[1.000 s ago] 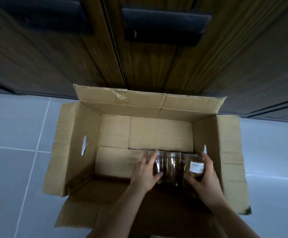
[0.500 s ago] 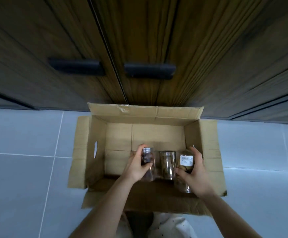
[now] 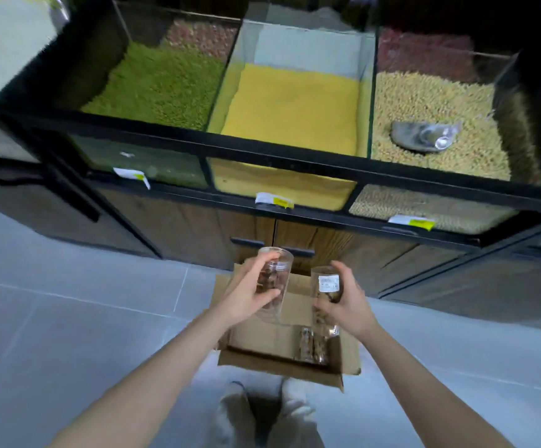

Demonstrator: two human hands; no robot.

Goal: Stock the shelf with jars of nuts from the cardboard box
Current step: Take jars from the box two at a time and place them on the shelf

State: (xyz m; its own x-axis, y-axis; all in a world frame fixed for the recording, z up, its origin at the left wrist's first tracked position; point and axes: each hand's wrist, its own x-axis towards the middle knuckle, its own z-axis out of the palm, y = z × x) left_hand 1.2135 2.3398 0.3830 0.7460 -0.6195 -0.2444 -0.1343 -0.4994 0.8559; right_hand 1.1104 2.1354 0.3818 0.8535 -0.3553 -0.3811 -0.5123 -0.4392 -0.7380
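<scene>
My left hand (image 3: 250, 294) grips a clear plastic jar of nuts (image 3: 275, 270), held upright above the open cardboard box (image 3: 282, 363) on the floor. My right hand (image 3: 348, 297) grips a second clear jar (image 3: 325, 281) with a white label facing me. Both jars are raised clear of the box, side by side and a little apart. One more jar of nuts (image 3: 309, 345) stays inside the box at its right side.
Ahead is a black-framed counter of glass bins (image 3: 295, 150) holding green, yellow and beige grains, with a metal scoop (image 3: 424, 137) in the right one. Wooden cabinet doors with dark handles (image 3: 246, 242) lie below. Grey tiled floor surrounds the box; my feet are beneath it.
Both hands lifted their jars out of the box and up. The view rose from the box and cabinet doors, so the grain bins came into sight.
</scene>
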